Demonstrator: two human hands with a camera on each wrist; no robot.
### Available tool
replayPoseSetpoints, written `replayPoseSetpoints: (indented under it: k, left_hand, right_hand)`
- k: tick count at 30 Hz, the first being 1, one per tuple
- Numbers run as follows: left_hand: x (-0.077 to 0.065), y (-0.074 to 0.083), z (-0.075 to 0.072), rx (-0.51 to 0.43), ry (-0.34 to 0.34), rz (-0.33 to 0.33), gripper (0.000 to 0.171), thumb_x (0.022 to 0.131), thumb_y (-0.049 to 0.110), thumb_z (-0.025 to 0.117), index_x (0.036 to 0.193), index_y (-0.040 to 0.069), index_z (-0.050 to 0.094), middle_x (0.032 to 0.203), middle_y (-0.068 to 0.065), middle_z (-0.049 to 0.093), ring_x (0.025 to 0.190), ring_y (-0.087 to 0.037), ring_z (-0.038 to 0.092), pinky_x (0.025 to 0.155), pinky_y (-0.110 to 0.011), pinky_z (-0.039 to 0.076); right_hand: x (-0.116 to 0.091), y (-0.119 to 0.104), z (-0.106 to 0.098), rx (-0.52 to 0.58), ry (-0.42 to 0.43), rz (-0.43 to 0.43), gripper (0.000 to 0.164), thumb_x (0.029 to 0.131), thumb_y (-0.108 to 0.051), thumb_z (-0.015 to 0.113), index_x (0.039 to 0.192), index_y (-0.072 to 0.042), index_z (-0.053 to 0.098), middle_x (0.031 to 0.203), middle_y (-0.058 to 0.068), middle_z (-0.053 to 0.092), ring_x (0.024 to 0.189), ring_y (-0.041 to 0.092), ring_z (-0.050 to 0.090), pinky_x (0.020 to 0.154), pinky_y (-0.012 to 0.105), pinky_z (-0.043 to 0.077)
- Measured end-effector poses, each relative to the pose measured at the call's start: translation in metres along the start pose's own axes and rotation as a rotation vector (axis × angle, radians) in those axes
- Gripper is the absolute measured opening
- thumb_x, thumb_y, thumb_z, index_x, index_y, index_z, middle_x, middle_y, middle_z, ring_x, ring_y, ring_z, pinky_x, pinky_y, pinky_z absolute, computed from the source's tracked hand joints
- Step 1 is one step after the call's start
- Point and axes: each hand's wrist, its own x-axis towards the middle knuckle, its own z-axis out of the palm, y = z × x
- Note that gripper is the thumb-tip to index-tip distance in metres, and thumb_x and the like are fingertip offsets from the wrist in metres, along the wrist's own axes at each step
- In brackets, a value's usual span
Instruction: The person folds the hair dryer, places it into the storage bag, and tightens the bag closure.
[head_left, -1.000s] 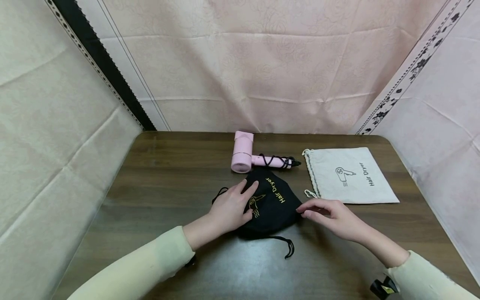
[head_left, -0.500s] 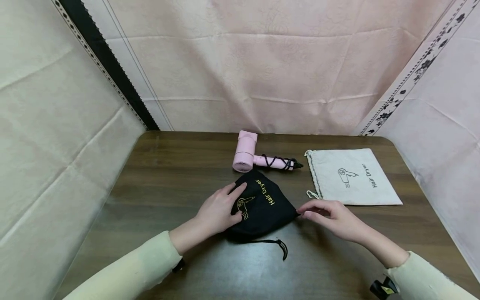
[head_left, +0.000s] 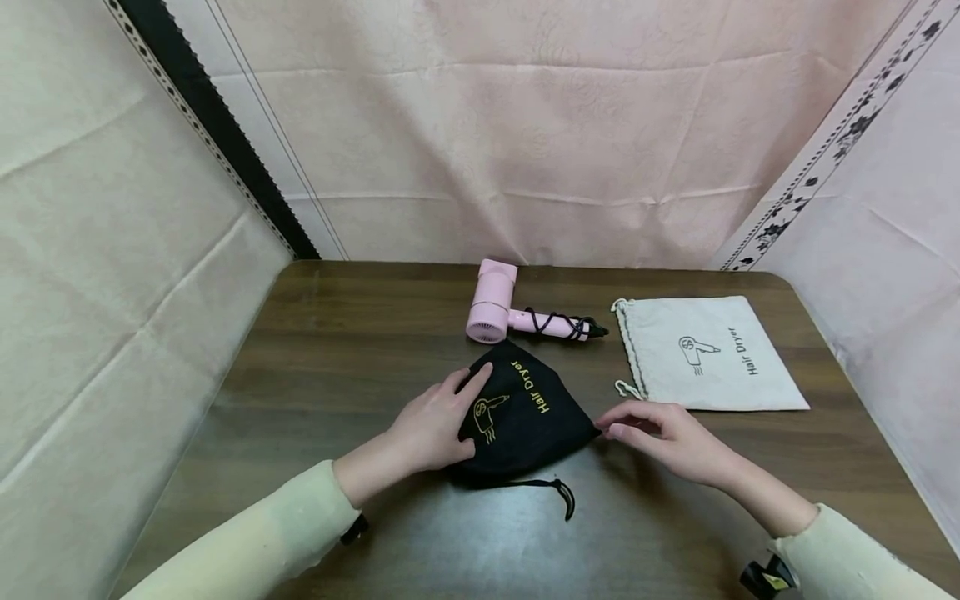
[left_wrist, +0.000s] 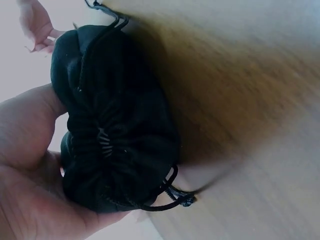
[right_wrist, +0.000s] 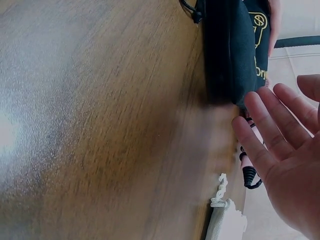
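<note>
A black drawstring bag (head_left: 525, 417) with yellow "Hair Dryer" lettering and a hair dryer drawing lies in the middle of the table. My left hand (head_left: 423, 425) holds its left part, index finger over the top and thumb at the front. In the left wrist view the bag's gathered mouth (left_wrist: 102, 142) faces me, with the palm behind it. My right hand (head_left: 663, 433) pinches the bag's right corner between thumb and index finger. Its other fingers stand spread in the right wrist view. What the bag contains is hidden. A black cord (head_left: 562, 492) hangs out in front.
Behind the bag, a pink hair dryer (head_left: 491, 304) lies with its black cable wrapped round the handle. A flat white drawstring bag (head_left: 712, 358) with hair dryer print is at the right. Patterned cloth (head_left: 525, 133) hangs behind the wooden table (head_left: 337, 333).
The black bag has shifted left and its right corner is stretched to a point. My left hand moved left along with it. The right hand has stayed nearly where it was.
</note>
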Motion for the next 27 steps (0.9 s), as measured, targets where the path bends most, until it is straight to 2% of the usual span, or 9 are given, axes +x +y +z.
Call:
replayPoseSetpoints:
  k: [4,12,22,27]
  left_hand:
    - [-0.001,0.002,0.003,0.012,0.023,-0.009,0.102,0.075,0.031,0.075,0.156,0.027,0.012,0.149,-0.016,0.035,0.116,-0.034,0.054,0.08,-0.046,0.054]
    - [-0.007,0.002,0.011,0.033,0.132,0.034,0.098,0.073,0.026,0.073,0.155,0.024,0.019,0.147,-0.019,0.038,0.109,-0.036,0.056,0.079,-0.047,0.053]
    - [-0.007,0.0,0.012,0.046,0.135,0.059,0.099,0.074,0.027,0.075,0.155,0.025,0.018,0.147,-0.019,0.039,0.111,-0.037,0.056,0.085,-0.048,0.052]
    - [-0.01,-0.002,0.016,0.046,0.182,0.068,0.095,0.074,0.024,0.072,0.154,0.025,0.022,0.145,-0.019,0.04,0.108,-0.036,0.056,0.088,-0.047,0.051]
  right_hand:
    - [0.002,-0.001,0.001,-0.006,0.006,-0.022,0.022,0.099,-0.02,0.053,0.116,-0.017,0.067,0.104,0.0,0.071,0.094,0.013,0.066,0.077,0.028,0.055]
    - [0.002,-0.002,0.002,0.002,-0.002,-0.021,0.021,0.099,-0.02,0.053,0.115,-0.017,0.067,0.102,0.0,0.072,0.093,0.015,0.067,0.076,0.028,0.055]
    - [0.003,-0.002,0.001,-0.003,0.0,-0.019,0.021,0.099,-0.021,0.054,0.115,-0.017,0.067,0.1,0.0,0.072,0.092,0.017,0.067,0.076,0.028,0.054]
    - [0.003,-0.003,0.0,-0.006,-0.001,-0.01,0.021,0.099,-0.021,0.054,0.115,-0.018,0.067,0.1,0.0,0.072,0.092,0.017,0.067,0.076,0.028,0.055]
